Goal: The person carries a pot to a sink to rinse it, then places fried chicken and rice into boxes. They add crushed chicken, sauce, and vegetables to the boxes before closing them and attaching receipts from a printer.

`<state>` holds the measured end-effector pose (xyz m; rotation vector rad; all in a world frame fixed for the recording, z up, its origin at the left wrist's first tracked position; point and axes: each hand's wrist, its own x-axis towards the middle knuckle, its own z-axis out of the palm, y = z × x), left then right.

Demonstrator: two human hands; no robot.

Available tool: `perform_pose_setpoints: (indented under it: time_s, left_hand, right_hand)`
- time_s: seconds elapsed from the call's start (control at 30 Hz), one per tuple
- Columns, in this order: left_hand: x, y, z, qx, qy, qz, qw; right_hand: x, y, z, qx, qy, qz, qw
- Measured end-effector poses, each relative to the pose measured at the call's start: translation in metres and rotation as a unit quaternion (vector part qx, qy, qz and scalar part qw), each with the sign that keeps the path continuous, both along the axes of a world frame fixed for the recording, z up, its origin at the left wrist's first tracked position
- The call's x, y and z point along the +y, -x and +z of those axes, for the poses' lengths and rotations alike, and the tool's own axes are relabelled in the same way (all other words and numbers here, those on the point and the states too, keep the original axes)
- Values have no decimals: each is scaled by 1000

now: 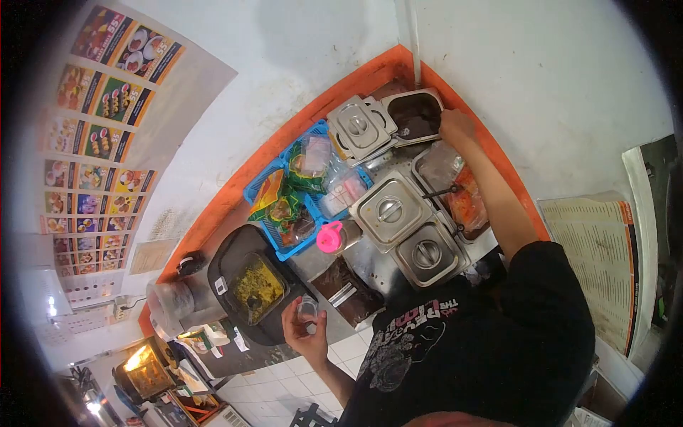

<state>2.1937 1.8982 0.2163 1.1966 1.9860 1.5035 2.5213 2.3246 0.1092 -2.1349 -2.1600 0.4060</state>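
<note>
My left hand [306, 334] is low at the centre, its fingers wrapped round a small clear cup [308, 313], beside a black tray with a container of yellow-green food [260, 288]. My right hand [456, 127] reaches to the right rim of an open steel pan [413, 117] with dark contents, at the back corner. Its fingertips are hidden at the rim, so what they hold does not show. Below that arm lies an open pan with bagged orange and pale food [466, 196]. Lidded steel pans [390, 210] stand left of it.
A blue basket [284, 245] holds green and yellow packets. Near it are a pink-lidded jar [329, 237] and a dark brown bag [346, 290]. Clear plastic containers [171, 306] stand at the left. An orange-edged wall [235, 178] borders the counter.
</note>
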Motion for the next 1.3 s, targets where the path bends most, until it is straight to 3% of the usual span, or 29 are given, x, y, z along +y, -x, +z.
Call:
perform_pose_setpoints:
  time_s: [0.3, 0.4, 0.47, 0.57, 0.7, 0.77, 0.87, 1.0, 1.07, 1.17, 1.3]
  left_hand:
    - [6, -4, 5, -3, 7, -9, 1000]
    - [5, -3, 5, 5, -1, -10, 1000]
    - [4, -2, 2, 11, -8, -16, 1000]
    - [0, -2, 0, -20, -2, -11, 1000]
    - [0, -3, 2, -16, -10, -11, 1000]
    - [-1, -3, 2, -8, -2, -8, 1000]
    - [-2, -3, 1, -12, -8, -6, 1000]
    - [-2, -3, -1, -13, -9, -3, 1000]
    - [-2, -4, -2, -11, -11, -10, 1000]
    - [-2, -4, -1, -11, -5, -7, 1000]
    - [-1, -6, 4, -5, 15, -2, 1000]
  right_hand:
    - [6, 13, -30, 109, 32, 31, 993]
    - [12, 7, -39, 132, 12, 86, 987]
    - [18, 5, -37, 112, 53, 206, 971]
    - [16, -4, -18, 80, 67, 226, 969]
    - [14, -1, 32, -22, 116, 158, 980]
    - [13, 2, 49, -103, 54, 141, 983]
    - [19, 4, 28, -97, -22, 111, 989]
    - [13, 13, 11, -60, -1, 105, 993]
    - [8, 13, -2, 63, 17, 131, 989]
    - [26, 1, -57, 104, 17, 208, 973]
    - [28, -12, -19, 46, 83, 214, 972]
